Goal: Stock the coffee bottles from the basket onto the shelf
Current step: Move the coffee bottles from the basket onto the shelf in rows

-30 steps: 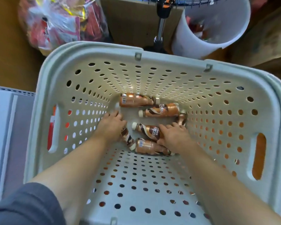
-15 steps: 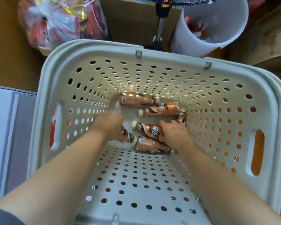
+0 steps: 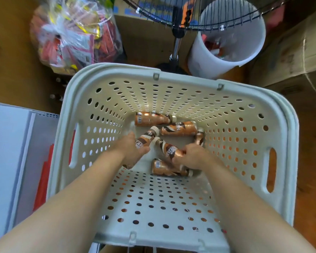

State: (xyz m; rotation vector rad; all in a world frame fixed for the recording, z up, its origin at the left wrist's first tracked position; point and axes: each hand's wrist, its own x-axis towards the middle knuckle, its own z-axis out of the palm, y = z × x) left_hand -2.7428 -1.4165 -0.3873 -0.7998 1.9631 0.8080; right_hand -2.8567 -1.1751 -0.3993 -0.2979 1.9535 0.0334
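A pale perforated plastic basket (image 3: 285, 136) fills the middle of the view. Several brown coffee bottles with white caps lie on its floor. My left hand (image 3: 130, 152) is closed around one coffee bottle (image 3: 145, 138), whose cap end tilts up and away. My right hand (image 3: 193, 157) grips a second coffee bottle (image 3: 169, 149) by its lower half. Another bottle (image 3: 164, 168) lies just below my right hand, partly hidden by it. Two more lie further back (image 3: 151, 118) (image 3: 179, 128), and one (image 3: 199, 137) rests by the right wall.
A grey shelf surface (image 3: 9, 143) lies to the left of the basket. Behind the basket stand a fan on a pole (image 3: 176, 46), a white bucket (image 3: 208, 61) and a clear bag of packets (image 3: 75, 33). Cardboard boxes (image 3: 295, 52) sit at the right.
My left hand has closed on a bottle and tilted its cap end up. My right hand has wrapped around the middle bottle and lifted it slightly. The view has pulled back a little.
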